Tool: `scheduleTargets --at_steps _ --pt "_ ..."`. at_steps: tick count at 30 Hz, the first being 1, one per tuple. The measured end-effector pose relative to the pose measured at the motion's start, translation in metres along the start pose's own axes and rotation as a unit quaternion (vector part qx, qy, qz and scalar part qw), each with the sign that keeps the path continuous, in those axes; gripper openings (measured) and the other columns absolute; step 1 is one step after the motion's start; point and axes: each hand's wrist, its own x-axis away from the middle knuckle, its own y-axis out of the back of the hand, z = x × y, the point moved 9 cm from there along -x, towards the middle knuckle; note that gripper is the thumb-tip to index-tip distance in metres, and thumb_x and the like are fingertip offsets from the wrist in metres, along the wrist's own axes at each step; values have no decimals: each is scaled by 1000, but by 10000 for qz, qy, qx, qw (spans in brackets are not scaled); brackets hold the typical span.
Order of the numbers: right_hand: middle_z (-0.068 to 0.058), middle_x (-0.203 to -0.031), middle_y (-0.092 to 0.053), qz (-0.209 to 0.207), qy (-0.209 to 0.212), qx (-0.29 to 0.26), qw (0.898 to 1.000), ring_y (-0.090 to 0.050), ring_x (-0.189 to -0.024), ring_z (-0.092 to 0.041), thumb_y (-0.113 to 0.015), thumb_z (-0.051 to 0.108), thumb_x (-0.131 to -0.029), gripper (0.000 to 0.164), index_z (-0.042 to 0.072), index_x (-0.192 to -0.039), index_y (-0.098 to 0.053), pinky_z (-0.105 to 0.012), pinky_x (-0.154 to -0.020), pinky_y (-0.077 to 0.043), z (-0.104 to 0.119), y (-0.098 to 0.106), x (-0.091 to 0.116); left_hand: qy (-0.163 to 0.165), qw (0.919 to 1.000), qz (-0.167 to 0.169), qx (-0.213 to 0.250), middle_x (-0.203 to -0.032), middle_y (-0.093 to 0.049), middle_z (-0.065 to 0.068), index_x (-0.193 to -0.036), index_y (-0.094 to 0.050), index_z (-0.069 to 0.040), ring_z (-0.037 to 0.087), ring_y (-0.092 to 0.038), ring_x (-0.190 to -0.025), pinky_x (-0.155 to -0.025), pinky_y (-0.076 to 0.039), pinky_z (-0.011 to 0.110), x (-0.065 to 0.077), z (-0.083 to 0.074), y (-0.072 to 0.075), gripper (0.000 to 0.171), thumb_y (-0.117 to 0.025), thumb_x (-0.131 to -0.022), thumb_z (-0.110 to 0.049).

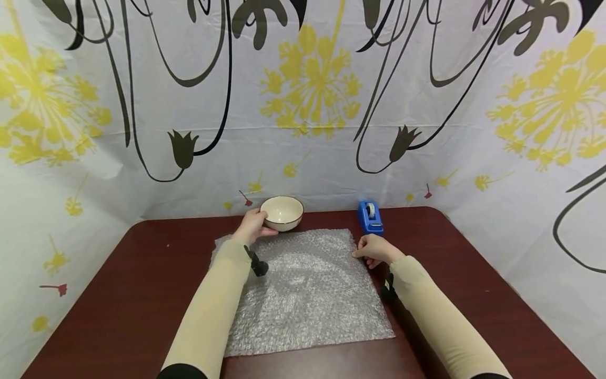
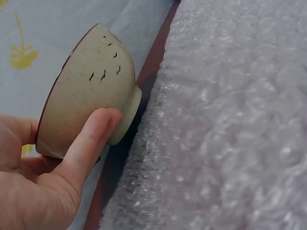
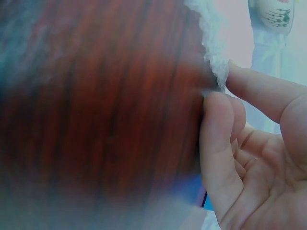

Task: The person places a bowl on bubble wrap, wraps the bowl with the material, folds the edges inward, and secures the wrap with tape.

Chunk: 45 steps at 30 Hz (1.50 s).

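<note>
My left hand (image 1: pixel 252 227) grips a cream bowl (image 1: pixel 286 213) with a dark rim at the far edge of the table. In the left wrist view the thumb lies along the bowl's (image 2: pixel 86 91) outer side, which bears small dark bird marks. A sheet of bubble wrap (image 1: pixel 307 289) lies flat on the table below and in front of the bowl. At its right edge my right hand (image 1: pixel 375 250) pinches the wrap between thumb and fingers. The right wrist view shows the pinched wrap edge (image 3: pixel 216 57) lifted a little above the dark red wood.
A blue tape dispenser (image 1: pixel 370 217) with a roll of tape stands at the back right, just beyond the right hand. The dark red table (image 1: pixel 156 284) ends at a patterned cloth wall (image 1: pixel 208 184) behind.
</note>
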Motion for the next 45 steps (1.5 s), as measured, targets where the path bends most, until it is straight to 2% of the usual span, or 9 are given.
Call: scheduleTargets --at_steps 5,9,14,18,25,33,45 --pt "-5 -68 -47 95 -11 35 9999 -47 -54 -14 -70 17 -90 24 6 -82 -51 -30 -54 -54 1 -2 0 -171 9997 150 51 -140 -36 34 -153 -16 0 35 -69 -77 -72 -58 39 7 -9 1 56 -32 -100 -7" --pt "-4 -67 -47 140 -3 -17 9999 -47 -54 -14 -70 18 -90 24 5 -83 -51 -30 -54 -53 0 -3 -1 -204 9996 186 -34 -137 -42 33 -152 -22 -1 36 -69 -82 -71 -58 39 13 -14 1 54 -33 -100 -7" --pt "-4 -68 -46 154 12 -17 9999 -48 -54 -14 -69 17 -91 24 6 -83 -50 -29 -54 -52 -5 -2 -1 -278 9989 277 -257 -138 -43 30 -152 -25 -2 41 -66 -95 -74 -57 41 24 -23 -3 54 -34 -99 -7" --pt "-3 -68 -46 189 78 -70 9998 -47 -55 -14 -68 17 -91 23 6 -82 -49 -29 -54 -52 -9 -1 1 -278 9985 314 -363 -137 -42 31 -151 -24 -1 44 -63 -99 -75 -57 42 33 -25 -8 54 -36 -99 -8" --pt "-3 -67 -45 232 38 -93 9997 -47 -56 -15 -66 16 -92 22 5 -83 -50 -30 -56 -52 -14 -2 6 -61 9984 458 -339 -138 -38 34 -150 -21 4 49 -59 -105 -76 -57 43 52 -14 -16 55 -36 -98 -5" --pt "-6 -69 -47 285 150 22 9995 -47 -56 -15 -67 17 -92 23 5 -82 -50 -31 -55 -52 -6 -1 5 -29 9981 482 -394 -139 -38 31 -147 -27 4 50 -58 -106 -71 -58 43 77 -3 -15 54 -39 -96 -4" --pt "-5 -70 -47 410 246 41 9988 -48 -57 -15 -67 17 -92 22 5 -82 -51 -32 -57 -53 7 -2 5 -16 9978 541 -382 -138 -36 34 -148 -23 4 46 -66 -86 -69 -58 42 114 20 -15 57 -39 -93 -3"
